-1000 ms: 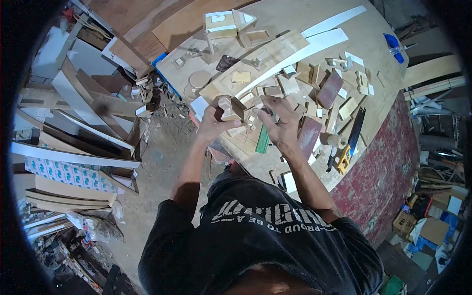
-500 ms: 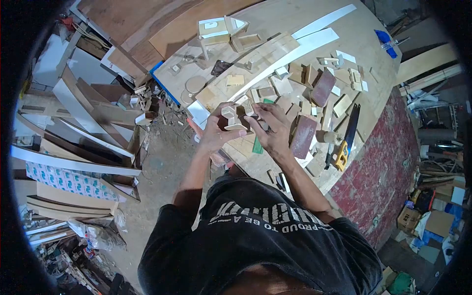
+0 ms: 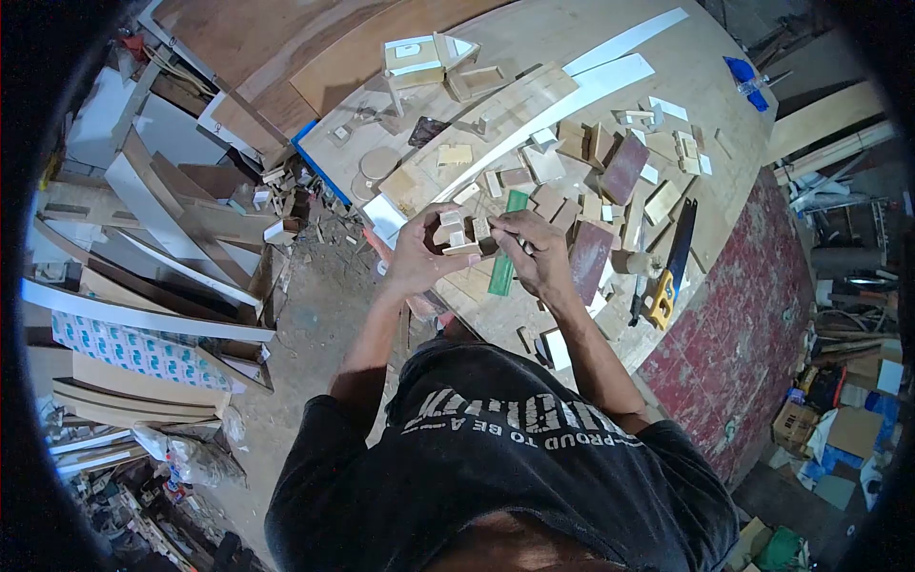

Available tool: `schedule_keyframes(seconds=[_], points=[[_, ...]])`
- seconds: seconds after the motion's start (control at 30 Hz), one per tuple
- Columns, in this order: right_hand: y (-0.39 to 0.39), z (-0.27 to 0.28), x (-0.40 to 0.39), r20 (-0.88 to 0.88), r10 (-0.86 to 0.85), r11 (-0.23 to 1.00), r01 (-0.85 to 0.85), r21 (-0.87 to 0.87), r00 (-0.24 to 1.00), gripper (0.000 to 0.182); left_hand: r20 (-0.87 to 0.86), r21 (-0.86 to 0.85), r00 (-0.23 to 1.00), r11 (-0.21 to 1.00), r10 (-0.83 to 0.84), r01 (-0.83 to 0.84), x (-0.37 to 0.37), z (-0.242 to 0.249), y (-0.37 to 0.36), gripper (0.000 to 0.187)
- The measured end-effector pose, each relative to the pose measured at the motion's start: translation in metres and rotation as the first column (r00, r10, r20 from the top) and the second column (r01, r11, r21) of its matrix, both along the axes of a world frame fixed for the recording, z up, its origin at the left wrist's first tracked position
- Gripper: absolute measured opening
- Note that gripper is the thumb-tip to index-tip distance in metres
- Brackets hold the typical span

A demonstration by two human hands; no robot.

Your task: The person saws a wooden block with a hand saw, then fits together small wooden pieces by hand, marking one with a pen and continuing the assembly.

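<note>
Between both hands, over the near edge of the workbench, is a small wooden box-like assembly (image 3: 461,250) with pale inner faces. My left hand (image 3: 416,257) is closed around its left side, with the thumb along the near edge. The fingers of my right hand (image 3: 536,250) are pinched together at a small wooden block (image 3: 481,228) on the assembly's right side. Just beyond my right fingertips lies a green strip (image 3: 500,274) on the bench. A sanding block with a reddish face (image 3: 591,259) rests to the right of my right hand.
A handsaw with a yellow handle (image 3: 661,303) lies along the bench's right side. Wood offcuts (image 3: 661,202) and another reddish block (image 3: 625,170) crowd the bench (image 3: 705,67). Long white strips (image 3: 610,81) stretch across it. Curved panels (image 3: 172,276) stand at the left.
The assembly has turned in my left hand, showing its inside differently. My right hand has shifted slightly right, its fingers drawn closer together, and more of the green strip shows.
</note>
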State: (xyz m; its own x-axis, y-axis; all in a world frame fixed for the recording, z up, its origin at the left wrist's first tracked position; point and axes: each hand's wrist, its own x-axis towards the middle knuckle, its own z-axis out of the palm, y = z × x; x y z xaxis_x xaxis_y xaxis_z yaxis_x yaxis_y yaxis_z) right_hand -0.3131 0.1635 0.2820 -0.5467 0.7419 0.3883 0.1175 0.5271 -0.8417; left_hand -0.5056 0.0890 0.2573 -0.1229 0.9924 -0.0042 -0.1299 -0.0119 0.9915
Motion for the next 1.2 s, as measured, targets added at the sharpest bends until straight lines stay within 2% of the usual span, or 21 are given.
schedule_keyframes(seconds=[0.1,0.17,0.23,0.33,0.4,0.47,0.53,0.6,0.63,0.73,0.8,0.83,0.9,0.93,1.0,1.03,1.1,1.13,1.2], points=[[-0.002,0.007,0.004,0.073,0.01,0.998,-0.006,-0.063,0.997,0.017,-0.043,-0.014,0.999,1.0,-0.014,0.014,0.001,0.001,-0.001,0.068],[-0.001,0.01,0.007,0.101,0.023,0.998,-0.016,-0.066,0.995,0.013,-0.188,-0.033,0.982,0.999,-0.029,0.023,0.002,0.007,-0.002,0.067],[0.002,0.011,0.008,0.128,0.038,0.997,-0.03,-0.067,0.991,0.013,-0.208,-0.02,0.978,0.999,-0.033,0.029,0.004,0.01,-0.002,0.066],[0.004,0.006,0.009,0.158,0.083,0.996,-0.078,-0.039,0.984,0.021,-0.215,-0.017,0.976,0.999,-0.04,0.037,0.009,0.014,-0.001,0.065],[0.002,0.0,0.009,0.261,0.075,0.98,-0.022,-0.198,0.963,0.026,-0.201,-0.025,0.979,0.999,-0.041,0.037,0.009,0.011,0.0,0.065],[0.002,0.001,0.01,0.246,0.063,0.978,-0.012,-0.206,0.967,0.027,-0.308,0.005,0.95,0.998,-0.059,0.064,0.004,0.002,0.004,0.064],[0.004,-0.001,0.008,0.229,0.055,0.977,-0.006,-0.211,0.972,0.028,-0.286,-0.017,0.957,0.998,-0.056,0.053,0.006,0.0,0.004,0.064],[0.006,-0.01,0.007,0.074,0.073,0.992,-0.065,-0.107,0.995,0.031,-0.261,-0.039,0.964,0.998,-0.057,0.048,0.007,0.001,0.005,0.064],[0.006,-0.015,0.008,0.075,0.07,0.992,-0.062,-0.106,0.995,0.031,-0.259,-0.032,0.964,0.998,-0.061,0.054,0.008,0.002,0.005,0.063],[0.005,-0.025,0.004,0.124,0.037,0.986,-0.016,-0.165,0.992,0.032,-0.28,-0.015,0.958,0.998,-0.067,0.066,0.011,0.009,0.005,0.063],[0.003,-0.031,0.001,0.208,-0.019,0.912,0.102,-0.397,0.978,0.033,-0.299,-0.008,0.952,0.998,-0.066,0.066,0.011,0.01,0.005,0.062],[0.005,-0.032,0.002,0.208,-0.017,0.913,0.1,-0.395,0.978,0.033,-0.271,-0.009,0.961,0.998,-0.062,0.062,0.01,0.007,0.006,0.063],[0.006,-0.028,0.003,0.117,0.008,0.96,0.025,-0.278,0.993,0.035,-0.242,-0.014,0.969,0.998,-0.056,0.055,0.01,0.006,0.004,0.063],[0.005,-0.026,0.003,0.115,0.01,0.96,0.022,-0.279,0.993,0.035,-0.21,-0.042,0.976,0.998,-0.063,0.055,0.01,0.005,0.003,0.063],[0.003,-0.022,0.004,-0.008,0.031,0.955,-0.032,-0.294,0.999,0.037,-0.179,-0.064,0.982,0.996,-0.067,0.056,0.01,0.005,0.005,0.063],[0.003,-0.021,0.005,-0.007,0.03,0.955,-0.03,-0.294,1.0,0.037,-0.187,-0.078,0.98,0.995,-0.067,0.054,0.011,0.003,0.005,0.063],[0.004,-0.021,0.004,0.177,-0.02,0.986,0.049,-0.162,0.984,0.033,-0.194,-0.093,0.978,0.994,-0.072,0.055,0.015,0.004,0.004,0.064],[0.002,-0.021,0.002,0.176,-0.022,0.986,0.051,-0.162,0.984,0.033,-0.222,-0.089,0.974,0.995,-0.053,0.034,0.017,0.005,0.004,0.064],[-0.001,-0.02,-0.002,0.234,-0.067,0.946,0.137,-0.295,0.97,0.028,-0.251,-0.083,0.968,0.997,-0.031,0.01,0.017,0.006,0.005,0.064]])
